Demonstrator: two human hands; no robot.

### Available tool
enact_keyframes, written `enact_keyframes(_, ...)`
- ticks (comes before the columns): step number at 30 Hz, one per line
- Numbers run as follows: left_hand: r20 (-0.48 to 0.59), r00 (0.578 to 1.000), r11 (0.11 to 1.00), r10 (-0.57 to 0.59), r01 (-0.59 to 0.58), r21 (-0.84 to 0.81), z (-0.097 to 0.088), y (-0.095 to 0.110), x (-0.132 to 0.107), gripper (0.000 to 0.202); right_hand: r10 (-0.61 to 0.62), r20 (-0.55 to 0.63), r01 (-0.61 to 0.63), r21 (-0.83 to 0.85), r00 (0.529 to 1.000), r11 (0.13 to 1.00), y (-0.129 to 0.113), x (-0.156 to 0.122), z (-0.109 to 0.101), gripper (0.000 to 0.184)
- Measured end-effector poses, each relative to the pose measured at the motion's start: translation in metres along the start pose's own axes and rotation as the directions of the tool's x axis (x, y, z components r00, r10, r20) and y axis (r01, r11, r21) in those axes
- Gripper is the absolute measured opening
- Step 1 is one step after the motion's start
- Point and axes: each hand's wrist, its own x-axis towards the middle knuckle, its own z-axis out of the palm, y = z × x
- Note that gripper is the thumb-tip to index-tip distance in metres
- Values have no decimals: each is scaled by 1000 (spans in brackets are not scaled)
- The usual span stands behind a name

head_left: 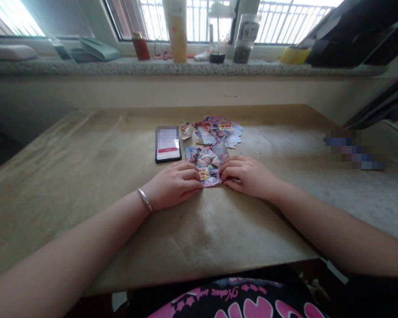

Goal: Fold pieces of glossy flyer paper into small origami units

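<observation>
A small group of joined colourful puzzle pieces [208, 164] lies on the wooden table [86, 176] in front of me. My left hand [174, 183] rests at its left edge with fingers curled and fingertips pressed on the pieces. My right hand [247, 174] rests at its right edge, fingers curled and touching the pieces too. Behind them lies a loose pile of more puzzle pieces [219, 131]. A silver bracelet [145, 200] circles my left wrist.
A phone [167, 145] lies face up just left of the pieces. The window sill [119, 66] at the back holds a tall bottle [177, 31], a red cup [141, 46], jars and a green object [96, 49]. A blurred object [354, 150] lies at the table's right.
</observation>
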Motion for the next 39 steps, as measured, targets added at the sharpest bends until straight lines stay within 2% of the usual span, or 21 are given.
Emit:
enact_keyframes(5, -25, 999, 993, -31, 28, -111, 2, -2, -1, 24, -76, -33, 79, 97, 997, 992, 10, -1, 0, 13)
enact_keyframes(11, 57, 998, 986, -11, 20, -167, 4, -2, -2, 29, -73, -76, 86, 188, 994, 978, 19, -4, -3, 11)
enact_keyframes(13, 66, 998, 980, -10, 23, -197, 3, 0, -2, 33, -25, -99, 44, 198, 995, 979, 20, -5, -2, 10)
enact_keyframes(16, 75, 997, 970, -28, 45, -240, 2, 4, -1, 40, 128, -138, -94, 227, 982, 969, 18, -5, 2, 5)
enact_keyframes(20, 112, 993, 958, -35, 65, -278, 0, 7, 0, 45, 362, -173, -304, 289, 916, 908, 16, -2, 8, 8)
enact_keyframes(23, 138, 990, 953, -20, 60, -297, 0, 7, 0, 47, 454, -117, -406, 295, 883, 865, 17, -1, 9, 12)
enact_keyframes(25, 150, 988, 949, -18, 64, -310, 1, 6, -1, 48, 479, -105, -439, 272, 871, 857, 17, 0, 9, 12)
enact_keyframes(28, 170, 985, 944, -18, 73, -323, 1, 6, -1, 48, 496, -161, -451, 251, 853, 857, 18, 0, 8, 10)
enact_keyframes(34, 193, 981, 941, -7, 71, -331, -2, 7, 1, 53, 558, -192, -457, 394, 808, 798, 19, 1, 12, 14)
enact_keyframes(39, 175, 984, 944, 17, 42, -328, -3, 8, 2, 52, 597, -183, -482, 431, 781, 763, 20, 3, 15, 14)
